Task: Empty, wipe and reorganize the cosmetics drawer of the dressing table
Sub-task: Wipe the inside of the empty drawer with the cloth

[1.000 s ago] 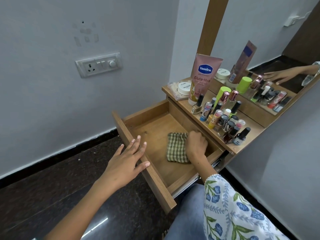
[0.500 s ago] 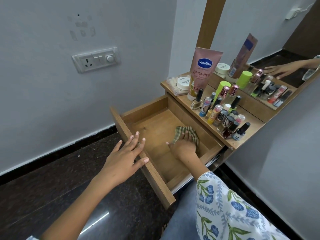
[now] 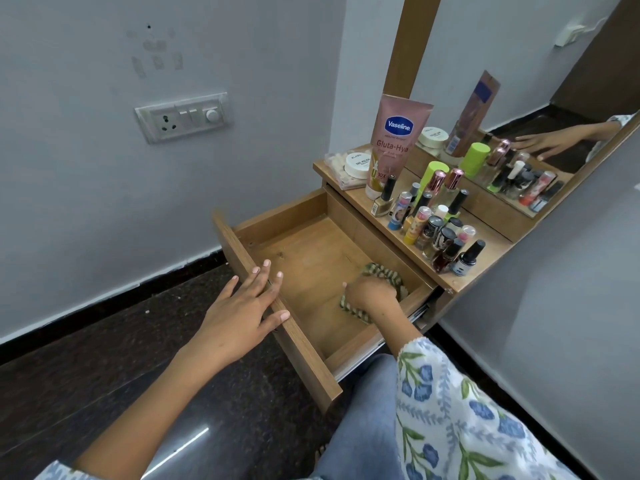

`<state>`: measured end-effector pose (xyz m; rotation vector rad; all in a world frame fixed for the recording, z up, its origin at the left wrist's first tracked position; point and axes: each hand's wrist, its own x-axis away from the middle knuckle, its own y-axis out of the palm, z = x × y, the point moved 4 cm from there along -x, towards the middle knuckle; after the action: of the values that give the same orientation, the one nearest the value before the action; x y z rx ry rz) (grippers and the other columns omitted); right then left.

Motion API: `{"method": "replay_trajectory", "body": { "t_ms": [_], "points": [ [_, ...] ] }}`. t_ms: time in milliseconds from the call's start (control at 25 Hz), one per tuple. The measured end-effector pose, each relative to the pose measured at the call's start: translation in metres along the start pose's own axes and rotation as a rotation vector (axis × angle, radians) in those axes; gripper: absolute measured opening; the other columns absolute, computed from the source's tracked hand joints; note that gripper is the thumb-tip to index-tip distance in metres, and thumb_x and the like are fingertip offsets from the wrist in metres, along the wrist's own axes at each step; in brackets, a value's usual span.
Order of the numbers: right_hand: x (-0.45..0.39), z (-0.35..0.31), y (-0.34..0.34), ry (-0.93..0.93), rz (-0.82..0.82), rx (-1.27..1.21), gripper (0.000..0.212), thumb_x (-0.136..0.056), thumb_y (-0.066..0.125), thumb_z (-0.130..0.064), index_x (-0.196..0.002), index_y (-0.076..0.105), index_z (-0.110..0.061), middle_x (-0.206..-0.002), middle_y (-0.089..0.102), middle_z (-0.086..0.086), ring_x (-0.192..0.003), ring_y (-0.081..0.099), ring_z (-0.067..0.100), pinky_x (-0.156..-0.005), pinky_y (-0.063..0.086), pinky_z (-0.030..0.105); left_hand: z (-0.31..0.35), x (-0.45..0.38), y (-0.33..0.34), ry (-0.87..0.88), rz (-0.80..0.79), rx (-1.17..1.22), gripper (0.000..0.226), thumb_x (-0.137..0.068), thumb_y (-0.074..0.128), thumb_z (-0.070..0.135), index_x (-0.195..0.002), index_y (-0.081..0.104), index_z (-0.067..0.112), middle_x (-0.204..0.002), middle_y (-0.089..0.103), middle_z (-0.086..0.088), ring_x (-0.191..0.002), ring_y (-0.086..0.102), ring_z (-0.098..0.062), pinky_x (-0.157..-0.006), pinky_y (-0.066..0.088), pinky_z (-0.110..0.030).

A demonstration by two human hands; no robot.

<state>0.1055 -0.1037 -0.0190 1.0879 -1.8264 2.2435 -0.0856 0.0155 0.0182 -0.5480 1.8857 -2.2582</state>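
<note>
A: Where's our green-checked cloth (image 3: pixel 381 277)?
B: Inside the open wooden drawer (image 3: pixel 304 258), right rear corner, bunched under our right hand (image 3: pixel 369 294), which grips it.
A: Left hand (image 3: pixel 242 306)?
B: Fingers spread flat on drawer's front panel, apart from cloth.

1. The drawer (image 3: pixel 349 233) stands pulled out, open from above; its far and left floor is bare.
2. The right hand (image 3: pixel 372 295) and cloth (image 3: pixel 384 275) fill the near right corner.
3. The left hand (image 3: pixel 242 306) covers the front panel's middle.
4. Bottles (image 3: pixel 436 220) crowd the shelf (image 3: pixel 485 271) just beside the drawer's right wall.
</note>
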Motion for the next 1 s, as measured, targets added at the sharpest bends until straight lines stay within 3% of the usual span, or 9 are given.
{"method": "replay_trajectory", "body": {
  "t_ms": [80, 160, 240, 480, 600, 640, 720, 840, 1000],
  "points": [
    [-0.015, -0.010, -0.007, -0.119, -0.054, -0.060, 0.057, -0.103, 0.023, -0.037, -0.145, 0.027, 0.000, -0.152, 0.029, 0.021, -0.138, 0.031, 0.035, -0.111, 0.028, 0.043, 0.001, 0.000, -0.003, -0.002, -0.009, -0.006, 0.069, -0.095, 0.021, 0.058, -0.149, -0.009, 0.026, -0.149, -0.027, 0.003, -0.143, -0.015, -0.011, -0.117, -0.007, -0.036],
    [-0.025, -0.026, -0.014, -0.316, -0.037, -0.070, 0.057, -0.103, 0.025, -0.028, -0.153, 0.003, -0.009, -0.160, -0.007, 0.015, -0.147, -0.003, 0.032, -0.120, 0.004, 0.044, 0.002, 0.001, -0.005, -0.009, -0.015, -0.003, 0.069, -0.095, 0.021, 0.057, -0.149, -0.009, 0.025, -0.151, -0.025, 0.001, -0.144, -0.015, -0.012, -0.117, -0.006, -0.036],
    [-0.028, -0.041, -0.015, -0.483, -0.007, -0.079, 0.057, -0.103, 0.027, -0.021, -0.153, 0.001, -0.018, -0.160, -0.014, 0.008, -0.147, -0.011, 0.028, -0.118, -0.004, 0.043, 0.003, 0.002, -0.005, -0.013, -0.026, 0.004, 0.069, -0.096, 0.022, 0.057, -0.149, -0.009, 0.025, -0.152, -0.025, 0.001, -0.144, -0.015, -0.013, -0.118, -0.006, -0.037],
    [0.007, -0.048, 0.013, -0.765, -0.174, -0.046, 0.059, -0.092, 0.038, 0.001, -0.145, 0.038, -0.025, -0.157, 0.023, 0.006, -0.142, 0.025, 0.027, -0.116, 0.020, 0.040, 0.003, 0.002, -0.004, -0.002, -0.050, 0.005, 0.069, -0.096, 0.021, 0.057, -0.150, -0.008, 0.025, -0.152, -0.027, 0.001, -0.144, -0.016, -0.013, -0.118, -0.006, -0.038],
    [0.029, -0.025, 0.024, -0.772, -0.320, -0.104, 0.051, -0.093, 0.043, -0.001, -0.137, 0.049, -0.026, -0.142, 0.045, 0.009, -0.124, 0.048, 0.026, -0.103, 0.041, 0.035, 0.003, 0.002, -0.003, -0.003, -0.053, 0.004, 0.070, -0.095, 0.021, 0.058, -0.149, -0.010, 0.025, -0.149, -0.028, 0.002, -0.143, -0.016, -0.012, -0.118, -0.006, -0.038],
    [0.033, -0.021, 0.023, -0.795, -0.301, -0.082, 0.046, -0.094, 0.049, -0.005, -0.135, 0.052, -0.025, -0.138, 0.049, 0.007, -0.121, 0.050, 0.025, -0.101, 0.043, 0.034, 0.003, 0.003, -0.003, -0.004, -0.056, 0.002, 0.070, -0.095, 0.021, 0.058, -0.149, -0.010, 0.025, -0.148, -0.029, 0.003, -0.143, -0.016, -0.012, -0.118, -0.006, -0.038],
    [0.037, -0.018, 0.020, -0.845, -0.112, 0.083, 0.038, -0.090, 0.061, -0.017, -0.127, 0.060, -0.026, -0.130, 0.057, 0.005, -0.117, 0.054, 0.023, -0.098, 0.045, 0.035, 0.003, 0.003, -0.003, -0.007, -0.055, -0.001, 0.070, -0.095, 0.020, 0.058, -0.149, -0.011, 0.026, -0.146, -0.030, 0.003, -0.143, -0.016, -0.012, -0.118, -0.007, -0.038],
    [0.043, -0.025, 0.017, -0.809, 0.148, 0.312, 0.046, -0.086, 0.067, -0.026, -0.129, 0.054, -0.034, -0.121, 0.059, 0.005, -0.110, 0.056, 0.024, -0.084, 0.047, 0.035, 0.003, 0.002, -0.004, -0.003, -0.050, 0.002, 0.070, -0.095, 0.020, 0.058, -0.149, -0.010, 0.025, -0.149, -0.027, 0.002, -0.144, -0.015, -0.012, -0.118, -0.006, -0.038],
    [0.034, -0.023, 0.013, -0.749, 0.171, 0.356, 0.061, -0.089, 0.061, -0.026, -0.142, 0.033, -0.038, -0.124, 0.058, 0.006, -0.106, 0.061, 0.027, -0.081, 0.054, 0.038, 0.002, 0.002, -0.003, -0.005, -0.042, 0.002, 0.070, -0.095, 0.020, 0.058, -0.149, -0.010, 0.025, -0.146, -0.030, 0.003, -0.144, -0.015, -0.012, -0.117, -0.006, -0.038]
  ]
}}
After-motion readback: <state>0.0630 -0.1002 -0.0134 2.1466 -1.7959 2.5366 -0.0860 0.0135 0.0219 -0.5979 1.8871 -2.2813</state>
